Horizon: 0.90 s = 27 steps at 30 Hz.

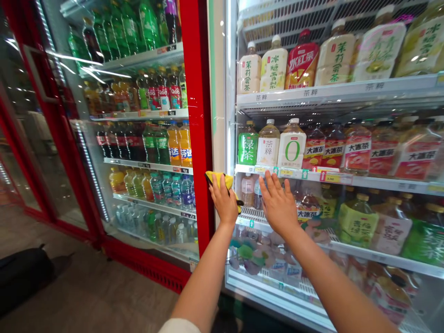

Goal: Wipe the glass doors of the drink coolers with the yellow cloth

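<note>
My left hand [224,203] presses a yellow and black cloth [229,181] against the pale edge of the fridge beside the red frame, with its fingers laid over the cloth. Part of the cloth is hidden beneath the palm. To the right, my right hand [277,203] is open, fingers spread, flat at the glass door [253,282] and holding nothing. Behind the glass near it stand a white bottle with a green zero [292,145] and a green tea bottle [247,144] on a shelf.
A second fridge with a red frame [197,115] stands at left, its shelves filled with drink bottles. Large tea bottles line the top shelf [340,90] of the right fridge. A dark object [26,277] lies on the floor [79,296] at lower left.
</note>
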Motion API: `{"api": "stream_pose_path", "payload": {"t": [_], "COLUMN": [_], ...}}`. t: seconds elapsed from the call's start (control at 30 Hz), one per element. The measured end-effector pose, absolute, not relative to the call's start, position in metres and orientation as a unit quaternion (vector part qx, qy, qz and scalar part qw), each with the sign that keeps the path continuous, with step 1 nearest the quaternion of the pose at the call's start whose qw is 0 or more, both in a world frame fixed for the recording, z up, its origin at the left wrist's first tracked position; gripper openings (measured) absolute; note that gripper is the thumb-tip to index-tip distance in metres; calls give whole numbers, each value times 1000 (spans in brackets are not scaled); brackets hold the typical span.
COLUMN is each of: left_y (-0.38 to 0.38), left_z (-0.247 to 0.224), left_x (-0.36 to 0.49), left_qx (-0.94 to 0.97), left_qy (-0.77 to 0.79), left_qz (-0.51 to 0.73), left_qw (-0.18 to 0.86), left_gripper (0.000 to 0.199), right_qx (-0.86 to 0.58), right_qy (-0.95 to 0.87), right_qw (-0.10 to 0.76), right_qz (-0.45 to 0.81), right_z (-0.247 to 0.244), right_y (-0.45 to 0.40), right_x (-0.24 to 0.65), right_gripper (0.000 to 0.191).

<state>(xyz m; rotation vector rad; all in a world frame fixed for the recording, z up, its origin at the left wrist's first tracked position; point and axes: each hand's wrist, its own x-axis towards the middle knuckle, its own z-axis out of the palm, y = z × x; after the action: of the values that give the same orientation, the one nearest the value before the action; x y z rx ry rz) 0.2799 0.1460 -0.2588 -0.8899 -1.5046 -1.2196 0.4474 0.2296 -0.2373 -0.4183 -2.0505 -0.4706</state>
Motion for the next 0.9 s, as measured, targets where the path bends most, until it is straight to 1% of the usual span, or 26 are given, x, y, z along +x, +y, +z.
{"api": "stream_pose_path", "payload": {"t": [0.07,0.13,0.23,0.3,0.37,0.4,0.47,0.53,0.6,0.63,0.7,0.8,0.87,0.9], "left_y": [151,157,158,151,142,137,133,134,139,141,145,144,141,140], "left_z": [-286,-291,-261,-241,-243,-255,-292,-333,-356,-357,-342,-311,-311,-320], "left_x": [294,302,292,277,266,264,269,282,293,295,290,270,264,267], "left_qx": [-392,-455,-493,-475,-454,-440,-419,-432,-471,-490,-513,-482,-455,-439], "left_qy": [-620,-603,-587,-591,-601,-609,-626,-631,-619,-610,-595,-600,-616,-624], "left_qz": [-484,-443,-409,-422,-443,-456,-474,-463,-434,-421,-413,-454,-477,-487], "left_qw": [476,483,495,497,487,478,456,448,455,458,460,449,431,425], "left_gripper": [67,69,69,68,66,66,66,68,69,69,68,62,58,57], "right_qx": [-168,-163,-156,-154,-157,-159,-162,-165,-170,-173,-179,-189,-200,-206], "right_qy": [-839,-840,-842,-843,-846,-848,-852,-856,-860,-861,-864,-868,-868,-868], "right_qw": [479,477,474,470,466,463,456,449,442,440,435,428,424,423], "right_qz": [-195,-199,-207,-210,-208,-206,-201,-196,-190,-186,-178,-166,-161,-160], "right_z": [-240,-241,-241,-241,-244,-246,-251,-258,-265,-268,-276,-293,-308,-315], "right_y": [231,232,234,235,235,234,233,231,229,227,225,221,220,219], "right_x": [448,449,452,454,457,458,462,465,467,468,469,471,475,478], "right_gripper": [72,72,75,76,75,74,70,67,63,62,60,62,64,64]}}
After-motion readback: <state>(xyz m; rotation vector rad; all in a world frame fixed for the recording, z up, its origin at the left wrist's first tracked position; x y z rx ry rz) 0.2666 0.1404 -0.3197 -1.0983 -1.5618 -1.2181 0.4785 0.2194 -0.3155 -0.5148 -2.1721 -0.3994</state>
